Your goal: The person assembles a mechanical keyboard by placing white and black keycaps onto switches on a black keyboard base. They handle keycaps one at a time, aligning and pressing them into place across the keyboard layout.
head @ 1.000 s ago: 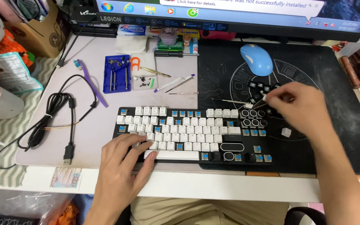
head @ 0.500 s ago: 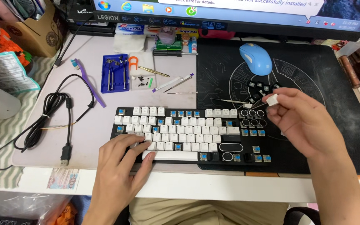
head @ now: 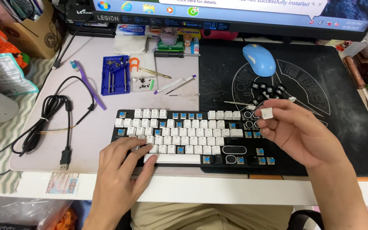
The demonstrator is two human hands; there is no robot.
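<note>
Mid keycap refit imo: right hand point(head: 299, 134) has its fingers pinched on a white keycap point(head: 267, 113), held just above the right end of the keyboard point(head: 192, 136), near the bare round sockets. Left hand point(head: 122, 170) lies flat w/ fingers spread on the near-left keys by the spacebar, steadying the board on the worktop. Next move prob needs the cap lined up square over a switch stem, then pressed straight down.
</note>
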